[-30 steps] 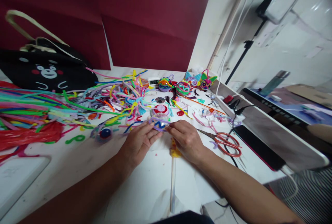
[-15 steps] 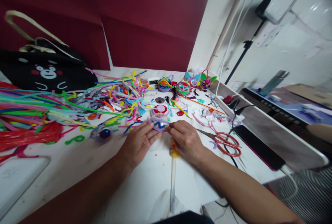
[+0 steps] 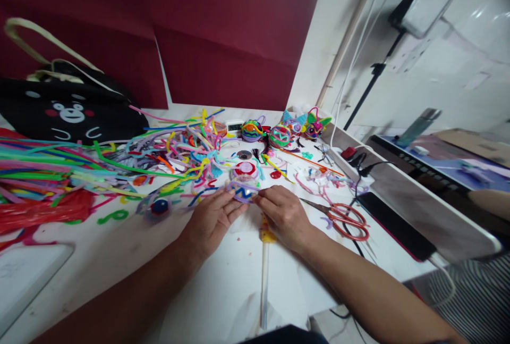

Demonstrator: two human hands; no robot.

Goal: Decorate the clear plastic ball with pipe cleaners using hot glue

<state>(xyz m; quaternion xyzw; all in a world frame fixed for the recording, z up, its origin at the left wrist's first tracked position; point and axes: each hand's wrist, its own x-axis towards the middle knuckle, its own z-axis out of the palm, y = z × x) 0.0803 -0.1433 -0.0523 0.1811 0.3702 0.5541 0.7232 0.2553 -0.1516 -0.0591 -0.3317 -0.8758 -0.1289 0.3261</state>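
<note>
Head view: piece [image 3: 243,193], lilac rim with blue zigzag, sits between both hands, raised at fingertip level, not in either palm. Left hand [image 3: 214,220] grips its left end, thumb on the near top edge, other fingers spread below. Right hand [image 3: 283,215] pinches the right end; exact fingertip contact too small to tell. Red-pink disc [image 3: 244,170] just beyond piece; scissors [image 3: 349,221] right of right hand; yellow tool [image 3: 268,233] beside right hand, nearer the body.
</note>
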